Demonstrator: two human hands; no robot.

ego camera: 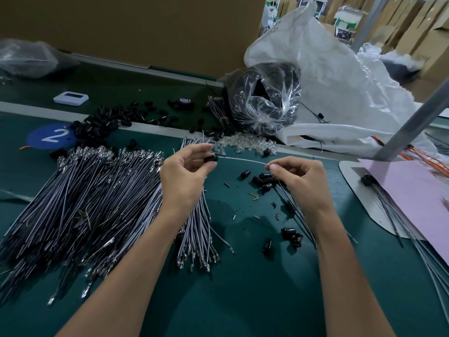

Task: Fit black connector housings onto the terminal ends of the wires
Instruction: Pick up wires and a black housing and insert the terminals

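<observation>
Over on the left, a great heap of dark wires [80, 198] lies fanned across the green mat [243, 288], metal terminals glinting at its far end. Behind it a scatter of loose black housings [102, 125] spills past a blue round sticker [52, 136] marked 2.

The left hand [187, 173] is raised just above the mat. Its thumb and fingertips are closed in a pinch on one black connector housing [211, 158]. Under its wrist lies a smaller bundle of grey wires [199, 229], terminals pointing toward the person.

A single pale wire [243, 159] runs from that housing across to the right hand [298, 181], which pinches it between thumb and forefinger, the other fingers curled in. From here the wire's end meets the mouth of the housing, but I cannot tell whether the terminal is fully in.

So I take this as the insertion step for one piece. Next, I'd say, the right hand needs to feed the wire straight along the housing's axis while the left holds firm, until the terminal seats. A light tug back would check it.

Just below the right hand sit a few more spare housings [263, 180]. Farther right and back are a clear bag of black parts [263, 100] and a pink sheet [410, 190].
</observation>
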